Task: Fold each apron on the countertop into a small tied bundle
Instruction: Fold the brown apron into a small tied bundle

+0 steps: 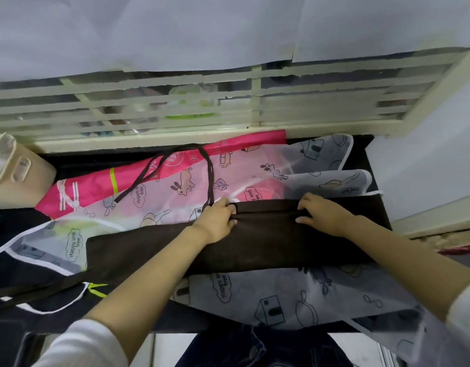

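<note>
Beneath brown apron [255, 242], printed apron's [268, 295] middle lies hidden.

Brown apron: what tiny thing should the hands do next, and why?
Probably pull the far edge toward the body, folding the brown apron narrower. The left hand and right hand both grip that edge already, and the apron lies as a long, wide band with its strap trailing loose.
</note>
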Tool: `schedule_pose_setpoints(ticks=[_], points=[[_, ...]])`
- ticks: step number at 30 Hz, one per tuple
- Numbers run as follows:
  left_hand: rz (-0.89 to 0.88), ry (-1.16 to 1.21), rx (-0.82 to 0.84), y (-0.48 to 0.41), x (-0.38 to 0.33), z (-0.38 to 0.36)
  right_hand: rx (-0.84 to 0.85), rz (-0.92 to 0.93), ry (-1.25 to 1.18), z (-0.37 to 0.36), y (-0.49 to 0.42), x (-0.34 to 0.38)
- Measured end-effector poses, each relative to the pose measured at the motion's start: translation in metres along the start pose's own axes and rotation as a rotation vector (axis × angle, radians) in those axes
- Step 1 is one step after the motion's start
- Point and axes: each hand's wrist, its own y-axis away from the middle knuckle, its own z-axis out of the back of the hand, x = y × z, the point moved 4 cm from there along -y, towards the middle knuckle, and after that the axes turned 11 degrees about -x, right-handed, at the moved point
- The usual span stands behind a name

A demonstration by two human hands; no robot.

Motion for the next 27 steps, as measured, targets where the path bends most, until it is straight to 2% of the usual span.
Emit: schedule_pose_setpoints(ticks=[7,10,16,23,27], points=[[0.057,0.046,-0.072,-0.007,0.005,-0.003,-0.101,-0.071,0.033,-0.002,-0.021,0.002],[0.085,0.016,-0.098,-0.012,0.005,-0.004,-0.083,-0.101,0.06,-0.005,-0.027,0.005],[0.082,-0.01,-0.16,-0.022,0.007,-0.003,-0.043,0.007,0.038,-0.012,-0.037,0.032],[0.08,0.01,-0.164,-0.027,0.007,-0.002,-0.104,-0.018,0.074,-0.014,-0.046,0.041],[0.038,-0.1,-0.318,-0.022,-0.009,0.006,-0.126,-0.061,0.105,-0.018,-0.05,0.043]])
